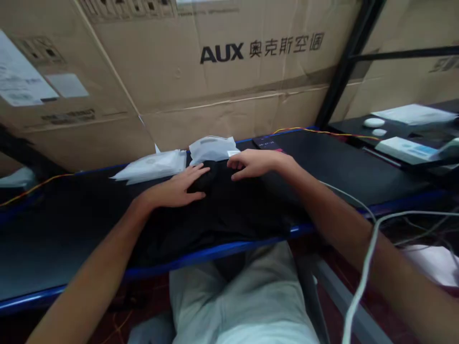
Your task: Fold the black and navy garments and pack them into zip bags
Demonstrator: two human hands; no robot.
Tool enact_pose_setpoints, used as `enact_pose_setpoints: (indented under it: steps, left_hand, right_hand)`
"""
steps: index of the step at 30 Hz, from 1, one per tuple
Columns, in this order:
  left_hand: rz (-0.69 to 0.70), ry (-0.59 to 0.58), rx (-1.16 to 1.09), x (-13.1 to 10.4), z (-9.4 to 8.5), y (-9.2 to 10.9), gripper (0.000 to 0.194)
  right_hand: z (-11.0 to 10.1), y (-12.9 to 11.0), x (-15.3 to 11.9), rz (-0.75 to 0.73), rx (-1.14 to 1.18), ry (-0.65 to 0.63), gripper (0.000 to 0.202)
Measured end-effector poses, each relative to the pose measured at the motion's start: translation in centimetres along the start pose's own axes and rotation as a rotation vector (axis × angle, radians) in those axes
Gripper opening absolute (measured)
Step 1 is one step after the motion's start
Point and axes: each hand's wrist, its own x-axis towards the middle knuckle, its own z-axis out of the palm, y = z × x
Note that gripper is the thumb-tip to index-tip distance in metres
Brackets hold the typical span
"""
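A black cloth [222, 210] lies over the black tabletop and reaches its blue front edge. My left hand [179, 187] rests on a dark bunched part of it, fingers spread and thumb apart. To the right, my right hand [253, 163] is just above the cloth, its fingers bent and thumb apart, with nothing visible between them. Behind my hands lie a white plastic packet [211, 148] and, further left, a pile of white packets [154, 165]. A dark phone-like object [267, 142] showing digits is beyond my right hand.
Large cardboard boxes [172, 71] stand behind the table. A black metal frame [344, 67] rises at the right, beside a shelf with a small white box [407, 148] and round white items. A white cable [369, 253] crosses over my right forearm. Yellow-red wire runs along the back edge.
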Motion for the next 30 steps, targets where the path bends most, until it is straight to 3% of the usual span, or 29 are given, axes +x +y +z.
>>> enact_pose_setpoints:
  steps: [5, 10, 14, 17, 20, 23, 26, 30]
  left_hand:
    - [-0.040, 0.202, -0.104, 0.9, 0.7, 0.3, 0.085]
    - [-0.134, 0.106, -0.010, 1.4, 2.2, 0.8, 0.087]
    - [-0.074, 0.222, -0.063, 1.0, 0.9, 0.9, 0.079]
    - [-0.082, 0.481, -0.083, 0.5, -1.4, -1.0, 0.061]
    - [-0.238, 0.691, 0.015, -0.2, -2.9, -4.5, 0.048]
    - [-0.345, 0.608, 0.057, -0.8, -2.9, -7.6, 0.050]
    - [-0.386, 0.561, 0.043, -1.1, -2.3, -8.8, 0.038]
    - [-0.358, 0.776, -0.025, -1.3, -2.8, -7.7, 0.029]
  right_hand:
    - [0.5, -0.3, 0.3, -0.078, 0.034, 0.123, 0.042]
    - [1.3, -0.4, 0.9, -0.207, 0.006, 0.256, 0.040]
    - [1.8, -0.4, 1.3, -0.278, 0.035, 0.342, 0.039]
    - [2.3, -0.7, 1.4, -0.329, 0.073, 0.408, 0.037]
    - [3.2, -1.5, 1.8, -0.389, 0.093, 0.444, 0.035]
    - [4.3, -2.4, 2.3, -0.447, 0.092, 0.431, 0.042]
    - [5.2, -3.1, 2.8, -0.460, 0.092, 0.395, 0.053]
    - [5.5, -3.5, 2.9, -0.461, 0.145, 0.396, 0.058]
